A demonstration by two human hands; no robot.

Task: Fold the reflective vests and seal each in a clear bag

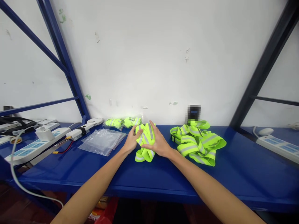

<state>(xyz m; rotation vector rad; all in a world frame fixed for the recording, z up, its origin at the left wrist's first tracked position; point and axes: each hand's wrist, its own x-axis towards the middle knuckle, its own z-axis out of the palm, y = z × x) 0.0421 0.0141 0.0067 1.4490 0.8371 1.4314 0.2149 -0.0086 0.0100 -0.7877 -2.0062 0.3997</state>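
Between my two hands is a bundled reflective strap [146, 134], bright yellow-green with silver stripes, its loose loops hanging down toward the blue table. My left hand [132, 139] grips the bundle from the left, thumb on its face. From the right my right hand [159, 141] wraps it, fingers behind and thumb across the lower front. A loose pile of similar reflective straps [197, 144] with a black buckle lies to the right. Left of my hands is a stack of clear plastic bags [102, 141]. Behind it sit bagged reflective straps [113, 122].
Power strips [35, 144] with a white plug, cables and a small white fan [95, 120] occupy the table's left side. Another power strip [277, 144] lies at far right. Blue metal posts [67, 68] rise at the sides, and a white wall [163, 62] stands behind the blue table [163, 183].
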